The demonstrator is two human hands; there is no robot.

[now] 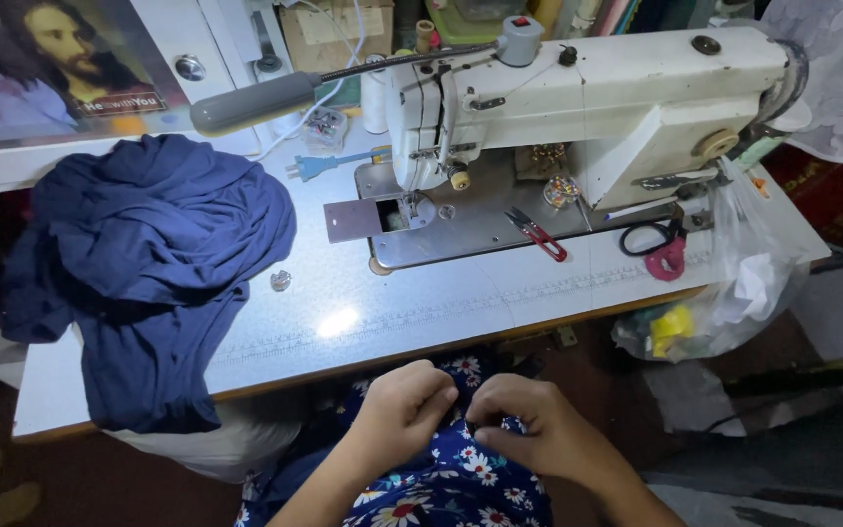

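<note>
My left hand and right hand are both curled closed, pinching the dark blue floral fabric in my lap, just below the sewing table edge.

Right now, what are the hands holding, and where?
Both the left hand and right hand pinch something tiny between their fingertips, above the floral fabric in the lap. What it is cannot be told.

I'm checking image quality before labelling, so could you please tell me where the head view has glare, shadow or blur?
Head view: a bright glare spot sits on the table near its front edge; the left hand and right hand lie in dimmer light below that edge, over floral fabric; the floor corners are dark; the sewing machine is evenly lit and sharp.
</note>
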